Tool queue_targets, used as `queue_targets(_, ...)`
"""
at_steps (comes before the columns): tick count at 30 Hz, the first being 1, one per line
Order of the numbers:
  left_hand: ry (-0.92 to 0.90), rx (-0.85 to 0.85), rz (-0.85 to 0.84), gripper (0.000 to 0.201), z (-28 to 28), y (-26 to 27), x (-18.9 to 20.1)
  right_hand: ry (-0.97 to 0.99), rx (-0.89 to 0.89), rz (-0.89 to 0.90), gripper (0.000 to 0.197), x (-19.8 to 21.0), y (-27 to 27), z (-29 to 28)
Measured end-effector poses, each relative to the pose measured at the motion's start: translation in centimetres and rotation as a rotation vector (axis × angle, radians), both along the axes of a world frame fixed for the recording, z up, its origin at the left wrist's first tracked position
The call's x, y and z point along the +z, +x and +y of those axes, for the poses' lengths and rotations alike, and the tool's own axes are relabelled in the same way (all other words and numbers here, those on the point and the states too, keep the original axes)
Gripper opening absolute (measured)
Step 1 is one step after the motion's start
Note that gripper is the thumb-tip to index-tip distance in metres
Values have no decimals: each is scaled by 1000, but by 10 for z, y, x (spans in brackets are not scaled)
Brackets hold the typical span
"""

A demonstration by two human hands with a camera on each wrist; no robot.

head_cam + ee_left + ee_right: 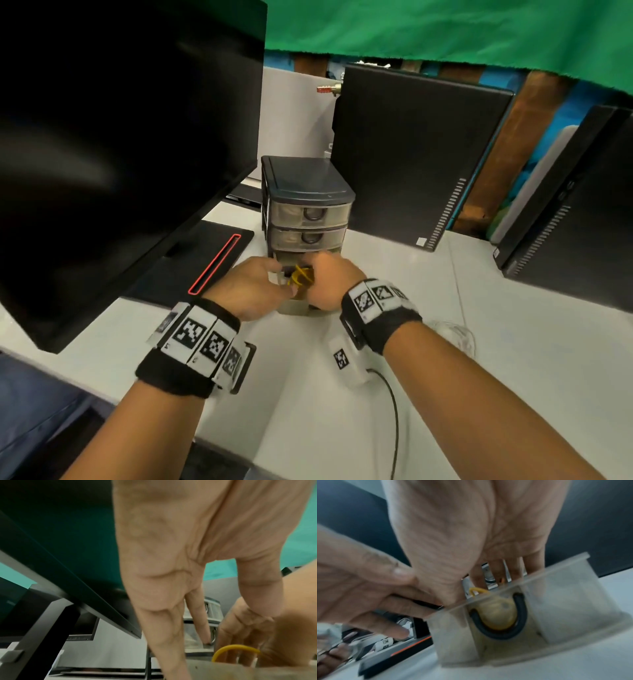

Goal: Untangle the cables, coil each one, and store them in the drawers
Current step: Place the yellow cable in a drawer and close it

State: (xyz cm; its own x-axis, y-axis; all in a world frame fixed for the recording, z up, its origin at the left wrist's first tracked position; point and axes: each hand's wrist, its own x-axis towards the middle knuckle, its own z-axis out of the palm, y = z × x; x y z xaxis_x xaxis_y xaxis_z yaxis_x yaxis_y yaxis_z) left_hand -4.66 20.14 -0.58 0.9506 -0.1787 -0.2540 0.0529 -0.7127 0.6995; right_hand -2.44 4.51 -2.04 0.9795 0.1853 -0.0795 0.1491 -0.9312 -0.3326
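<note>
A small three-drawer unit (pixel 305 192) stands on the white table, its bottom drawer (pixel 296 308) pulled out toward me. Both hands meet over that drawer. My right hand (pixel 313 274) reaches down into it, thumb and fingers around a coiled yellow cable (pixel 301 275). In the right wrist view the yellow cable (pixel 498 616) shows through the drawer's (pixel 573 601) cloudy front, behind its black handle (pixel 520 615). My left hand (pixel 281 281) has straight fingers at the drawer's left rim, beside the coil. A yellow loop (pixel 235 649) rises above the rim.
A large black monitor (pixel 120 154) overhangs the left, its base (pixel 205 270) beside the drawers. Two black computer cases (pixel 418 154) (pixel 575 222) stand behind and to the right. A white cable (pixel 455 335) lies near my right wrist. The two upper drawers (pixel 308 216) are closed.
</note>
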Motion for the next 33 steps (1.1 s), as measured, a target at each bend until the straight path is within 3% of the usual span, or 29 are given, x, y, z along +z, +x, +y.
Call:
queue_targets(2,-36,-64,13,49,1,-6,-1,-87,-9,-101,24,-3,-3,-2)
queue_targets(6,-9,-174,75,30,-1,-14,3,-243,-47,-137,14,-1,-5,3)
queue_targets(13,87,-208,119,41,-3,-17,6,-242,-5,-257,26,0,4,20)
queue_targets(20,237,-374,37,39,-4,-15,8,-233,82,-189,17,0,9,17)
queue_targets(25,240,-403,70,49,-3,-10,3,-243,0,-360,19,1,15,11)
queue_targets(29,191,-430,61,43,-1,-8,3,-280,27,-233,15,-1,11,15)
queue_targets(33,164,-436,45,44,0,-5,-1,-249,-30,-267,18,-1,16,19)
